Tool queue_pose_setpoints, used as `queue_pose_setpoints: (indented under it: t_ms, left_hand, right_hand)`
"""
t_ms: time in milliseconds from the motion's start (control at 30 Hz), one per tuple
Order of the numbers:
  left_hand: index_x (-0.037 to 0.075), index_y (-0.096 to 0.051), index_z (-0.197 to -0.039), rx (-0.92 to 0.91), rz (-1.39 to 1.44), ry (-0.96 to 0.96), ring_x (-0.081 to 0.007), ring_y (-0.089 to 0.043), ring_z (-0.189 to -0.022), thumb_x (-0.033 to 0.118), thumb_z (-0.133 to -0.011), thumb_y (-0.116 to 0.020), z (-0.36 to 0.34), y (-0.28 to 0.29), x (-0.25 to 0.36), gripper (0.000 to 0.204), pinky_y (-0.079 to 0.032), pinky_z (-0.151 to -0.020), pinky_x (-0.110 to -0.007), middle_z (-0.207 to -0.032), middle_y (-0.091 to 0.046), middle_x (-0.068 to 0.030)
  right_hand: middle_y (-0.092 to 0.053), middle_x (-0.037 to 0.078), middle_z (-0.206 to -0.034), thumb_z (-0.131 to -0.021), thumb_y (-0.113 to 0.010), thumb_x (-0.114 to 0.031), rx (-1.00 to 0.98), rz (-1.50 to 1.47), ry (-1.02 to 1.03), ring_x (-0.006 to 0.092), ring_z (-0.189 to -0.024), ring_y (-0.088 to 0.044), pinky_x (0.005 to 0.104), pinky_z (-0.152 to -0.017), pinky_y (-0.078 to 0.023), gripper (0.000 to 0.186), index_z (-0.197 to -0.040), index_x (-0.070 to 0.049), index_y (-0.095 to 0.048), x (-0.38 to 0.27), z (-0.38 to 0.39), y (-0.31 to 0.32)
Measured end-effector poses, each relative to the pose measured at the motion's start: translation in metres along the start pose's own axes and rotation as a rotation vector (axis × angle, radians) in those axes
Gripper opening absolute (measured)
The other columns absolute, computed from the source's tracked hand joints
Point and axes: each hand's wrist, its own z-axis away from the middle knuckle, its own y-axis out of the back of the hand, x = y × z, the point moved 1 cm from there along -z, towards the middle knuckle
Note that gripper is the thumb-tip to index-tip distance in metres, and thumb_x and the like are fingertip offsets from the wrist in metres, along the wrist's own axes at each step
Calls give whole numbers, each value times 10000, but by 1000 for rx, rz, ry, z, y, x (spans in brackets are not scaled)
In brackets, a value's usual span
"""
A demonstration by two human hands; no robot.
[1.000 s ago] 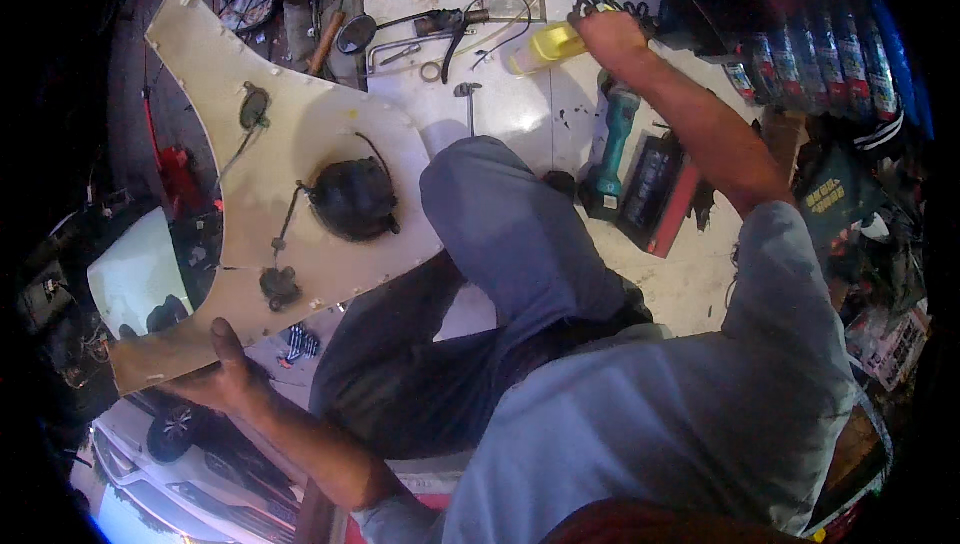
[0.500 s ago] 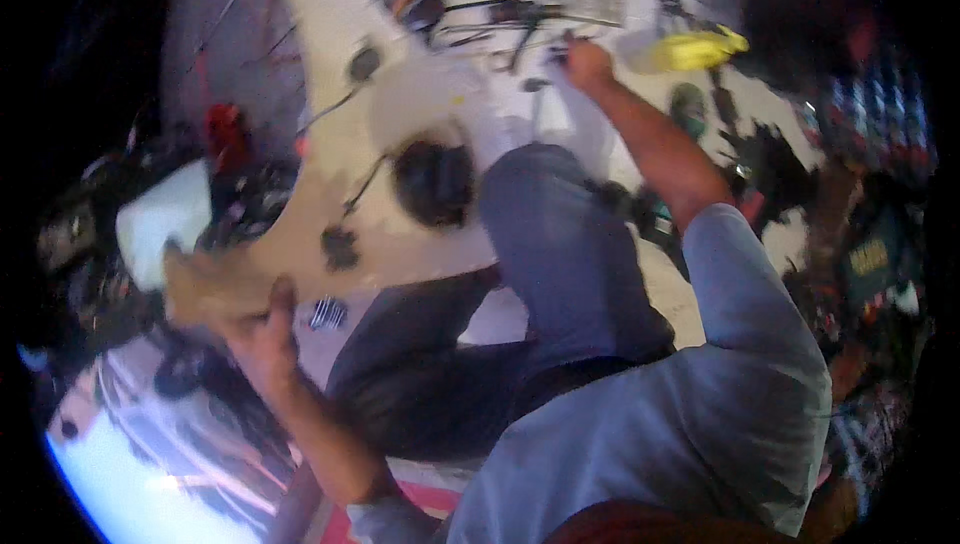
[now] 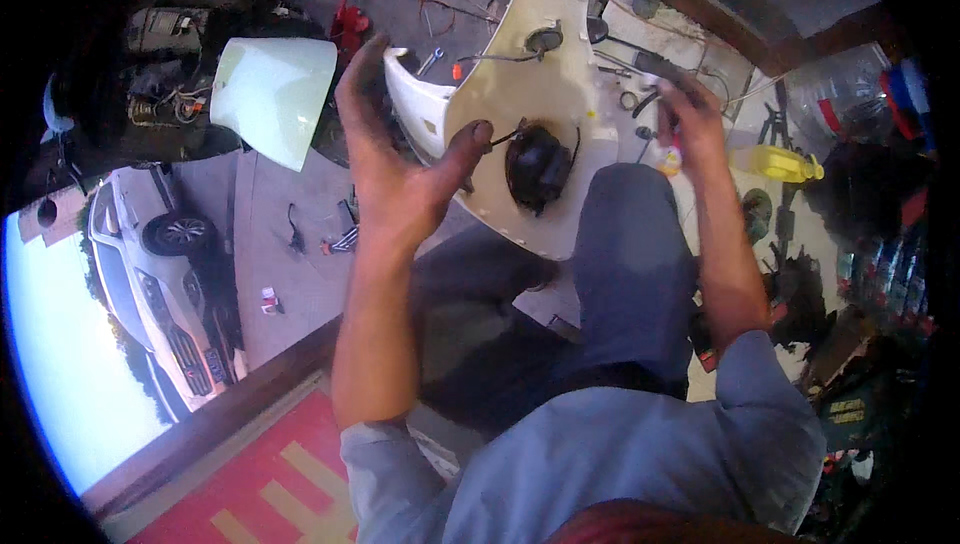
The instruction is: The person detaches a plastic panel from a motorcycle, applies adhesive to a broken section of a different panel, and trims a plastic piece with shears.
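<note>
Hands raised over a cream body panel (image 3: 545, 94) lying across the upper middle of the frame. Left hand (image 3: 400, 169), centre-left, spread open and grimy, palm up toward the camera, thumb tip resting against or just over the panel's lower edge, fingers reaching up beside the panel's curled white end; grasping nothing. Right hand (image 3: 690, 124), upper right of centre, blurred, fingers curled around a small white tube with a pink end (image 3: 668, 154), held just above the right knee; exact grip hard to make out through the blur. Black round part (image 3: 538, 164) with thin wires sitting on the panel between the two hands, close to the left thumb. Grey trousers (image 3: 630, 274) filling the middle of the frame, blue-grey shirt (image 3: 620, 464) along the lower edge. Yellow bottle (image 3: 775, 162) lying on the floor at the right, near the right hand but apart from it. Pale green panel (image 3: 272, 94) in the upper left, well clear of the left hand. White car (image 3: 170, 264) at the far left, red mat (image 3: 270, 484) in the lower left. Scattered tools and wires (image 3: 640, 64) on the floor above the right hand.
</note>
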Motion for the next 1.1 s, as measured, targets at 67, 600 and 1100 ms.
queue_pose_setpoints:
  t_ms: [67,600,1100]
  left_hand:
    - [42,-411,-1392,-54,-90,-47,-300,-497,-1193,146,-627,-872,-7,3,11,899,-401,-1039,-404,-1286,-495,-163]
    - [32,-571,-1192,-28,-227,-299,-330,-514,-1148,207,-709,-816,35,13,30,569,-417,-985,-423,-1210,-510,-185]
    - [17,-507,-1186,102,112,-208,-265,-500,-1149,256,-823,-739,46,-5,34,492,-386,-1005,-399,-1195,-513,-156]
  right_hand:
    - [-592,22,-722,-926,-618,-167,-160,-246,-61,82,-429,-445,238,-403,-358,320,-1211,-23,-628,-77,29,-55]
    - [-665,71,-999,-850,-695,-39,-794,-422,119,70,-434,-502,207,-356,-378,434,-1257,-30,-545,-149,65,-119]
    - [-651,57,-1119,-874,-695,-47,-903,-360,394,96,-806,-614,227,-591,-492,440,-1285,-51,-539,-125,66,-119]
